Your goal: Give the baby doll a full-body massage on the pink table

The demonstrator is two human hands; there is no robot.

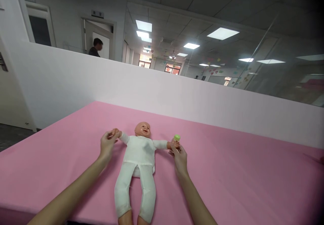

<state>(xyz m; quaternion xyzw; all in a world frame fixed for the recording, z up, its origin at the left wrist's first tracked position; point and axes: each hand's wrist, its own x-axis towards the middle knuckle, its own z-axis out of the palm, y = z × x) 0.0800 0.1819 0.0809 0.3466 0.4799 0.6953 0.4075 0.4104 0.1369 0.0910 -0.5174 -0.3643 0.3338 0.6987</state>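
A baby doll in a white top and white trousers lies on its back on a pink padded table, its head toward the far wall. Both of its arms are stretched out sideways. My left hand is closed around the doll's hand on the left side. On the right, my right hand grips the doll's other hand with the fingertips. A small light-green round object shows just beyond that hand; what it is, I cannot make out. The doll's feet run out of the bottom of the view.
A low white wall with glass above it borders the table's far side. Beyond it, a person is by an open door. Another door stands at the left. Something dark and blurred pokes in at the right edge.
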